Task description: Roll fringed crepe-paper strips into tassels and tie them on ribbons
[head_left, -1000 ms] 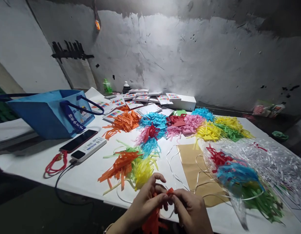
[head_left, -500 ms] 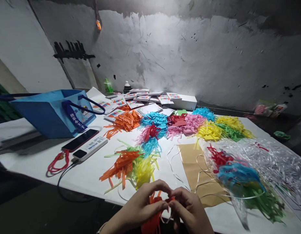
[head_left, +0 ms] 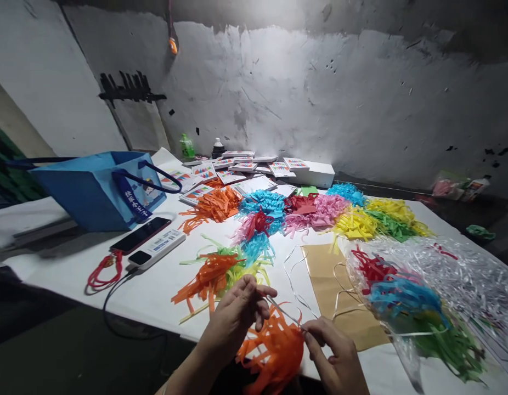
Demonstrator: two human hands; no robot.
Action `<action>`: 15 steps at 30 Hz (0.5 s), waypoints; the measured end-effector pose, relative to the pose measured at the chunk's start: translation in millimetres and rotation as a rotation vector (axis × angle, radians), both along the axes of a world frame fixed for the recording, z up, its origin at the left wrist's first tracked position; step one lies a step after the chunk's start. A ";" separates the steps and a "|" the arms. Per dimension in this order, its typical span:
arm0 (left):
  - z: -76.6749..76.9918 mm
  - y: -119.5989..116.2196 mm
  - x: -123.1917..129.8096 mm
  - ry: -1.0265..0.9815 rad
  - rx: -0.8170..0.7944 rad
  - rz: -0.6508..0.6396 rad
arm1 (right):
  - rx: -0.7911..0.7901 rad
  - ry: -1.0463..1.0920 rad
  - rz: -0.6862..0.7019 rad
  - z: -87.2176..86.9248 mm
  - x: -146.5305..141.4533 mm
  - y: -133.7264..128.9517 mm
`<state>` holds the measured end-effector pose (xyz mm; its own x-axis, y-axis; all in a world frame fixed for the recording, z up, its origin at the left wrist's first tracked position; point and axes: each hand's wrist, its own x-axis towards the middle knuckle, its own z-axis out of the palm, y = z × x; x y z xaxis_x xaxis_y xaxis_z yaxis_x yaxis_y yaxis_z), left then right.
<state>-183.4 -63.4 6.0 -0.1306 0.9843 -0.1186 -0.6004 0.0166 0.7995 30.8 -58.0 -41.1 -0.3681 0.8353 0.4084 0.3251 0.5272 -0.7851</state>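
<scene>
An orange paper tassel [head_left: 274, 351] hangs at the table's near edge, between and below my hands. My right hand [head_left: 334, 351] pinches a thin silvery-white ribbon [head_left: 284, 312] at the top of the tassel. Further left, my left hand [head_left: 237, 312] is raised with fingers partly curled, and the ribbon runs to its fingers. Just beyond my left hand lie orange [head_left: 208, 274] and yellow-green tassels [head_left: 252, 269]. More white ribbon lies over a brown paper sheet [head_left: 332, 291] to the right.
Coloured tassels [head_left: 262, 203] spread across the table's middle, with printed cards [head_left: 241, 166] stacked behind. At left stand a blue bag [head_left: 85, 192], a phone [head_left: 141, 235] and a white device [head_left: 157, 249]. Clear plastic with shreds [head_left: 463, 280] covers the right.
My hands have moved apart, my left one up and leftward, and a length of ribbon now stretches between them. The orange tassel shows more fully. The view has shifted slightly.
</scene>
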 end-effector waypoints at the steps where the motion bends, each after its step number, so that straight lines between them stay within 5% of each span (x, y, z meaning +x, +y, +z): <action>1: 3.1 2.4 -1.3 -0.105 -0.063 0.030 | 0.032 -0.041 0.033 -4.2 4.8 3.3; 5: 15.4 12.1 -20.3 -0.241 -0.134 0.163 | 0.309 -0.327 -0.055 -13.9 60.1 36.2; 7: 18.6 14.3 -31.3 -0.217 -0.081 0.243 | 0.546 -0.519 -0.315 -8.8 102.0 58.1; 9: 17.5 12.7 -34.9 -0.190 -0.025 0.330 | 0.693 -0.704 -0.741 2.9 131.4 73.4; 11: 11.5 6.9 -27.5 -0.085 0.064 0.353 | 0.732 -0.799 -0.966 16.2 130.9 76.5; 13: 1.4 -1.1 -11.0 0.113 0.173 0.277 | 0.776 -0.665 -0.768 23.7 96.9 67.1; 15: -10.8 -8.7 7.4 0.352 0.272 0.175 | 0.694 -0.384 -0.316 21.2 43.4 50.0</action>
